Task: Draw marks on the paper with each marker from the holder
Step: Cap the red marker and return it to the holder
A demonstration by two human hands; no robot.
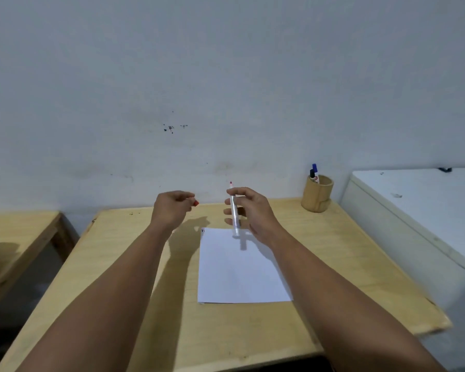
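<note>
Red marker point(234, 214) is uncapped and up in the air over the far edge of the paper point(242, 267), tip pointing up and away toward the wall, barrel blurred. Right hand point(249, 212) grasps it mid-barrel with fingers wrapped round. Left hand point(172, 208) is curled closed on the red cap point(196, 203), which pokes out at the fingertips; it hangs over the far-left part of the table point(134, 264), apart from the right hand. Paper lies flat at table centre, mostly blank, with a couple of tiny dark-and-red ticks at its far-left corner point(203, 230); too small to say more. Bamboo holder point(317, 193) sits at the far-right corner of the table by the wall, well apart from both hands, with a blue-capped marker point(315, 168) and a black-capped marker point(312, 174) standing in it. Read on the step: this is the red marker's turn, cap just separated or about to go back on; can't tell which from one shot, though red in those corner ticks hints it may have written already. If not yet drawn: flip the tip down, bring it onto bare paper, short stroke, light pressure, maybe pin the sheet with the left hand since nothing holds it. If drawn: line cap with tip, press on, drop it in the holder, take one of the other two. White cabinet point(414, 216) on the right is not involved.
</note>
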